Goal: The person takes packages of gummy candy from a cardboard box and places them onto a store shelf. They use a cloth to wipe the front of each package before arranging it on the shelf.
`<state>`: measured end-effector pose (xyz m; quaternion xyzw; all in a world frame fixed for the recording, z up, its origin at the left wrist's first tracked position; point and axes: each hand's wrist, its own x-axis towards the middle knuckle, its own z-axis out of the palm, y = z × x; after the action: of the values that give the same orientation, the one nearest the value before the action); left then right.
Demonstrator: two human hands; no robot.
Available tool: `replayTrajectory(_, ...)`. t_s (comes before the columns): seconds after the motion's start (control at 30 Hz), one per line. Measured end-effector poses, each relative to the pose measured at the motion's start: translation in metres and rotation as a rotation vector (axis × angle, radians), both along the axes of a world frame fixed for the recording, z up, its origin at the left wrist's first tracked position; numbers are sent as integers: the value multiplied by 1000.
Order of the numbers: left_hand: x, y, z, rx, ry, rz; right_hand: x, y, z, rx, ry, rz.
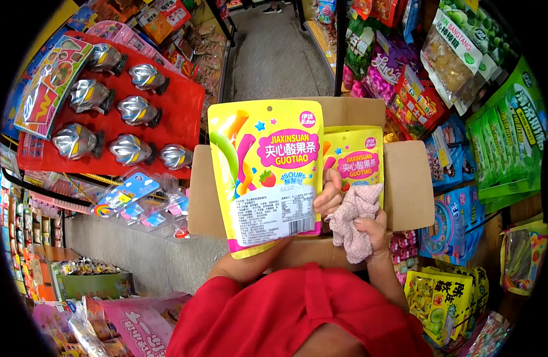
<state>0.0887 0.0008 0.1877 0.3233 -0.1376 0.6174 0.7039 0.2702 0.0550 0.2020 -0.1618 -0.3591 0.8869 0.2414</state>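
A yellow candy pouch [247,178] with a white printed label stands upright before my chest, its printed face towards me. Behind it runs my left forearm, and the fingers of my left hand [328,195] curl around its right edge; the rest of that hand is hidden. My right hand [374,232] grips a crumpled pink terry cloth [356,214], which hangs close beside the left fingers. Farther back, a matching yellow pouch [371,154] stands in an open cardboard box [410,187], partly covered by the cloth and the front pouch. Most of the box's inside is hidden.
To the left hangs a red card [175,116] of several silver toy heads [137,110]. Bagged sweets hang on the right, among them green packets [501,147] and a yellow bag [439,303]. Ahead, a grey floor aisle [274,53] runs between shelves, with a person's shoe [272,9] at its far end.
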Motion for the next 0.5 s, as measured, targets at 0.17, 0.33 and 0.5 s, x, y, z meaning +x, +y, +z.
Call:
replayTrajectory(0.17, 0, -3, -3, -69, -39, 26, -5, -3, 6, -9, -30, -54)
replayTrajectory(0.33, -2, -4, -6, -90, -83, -11, -3, -2, 2, 49, -109, -69)
replayTrajectory(0.5, -3, 8, -5, -14, -142, -111, -3, -8, 9, 50, -86, -132)
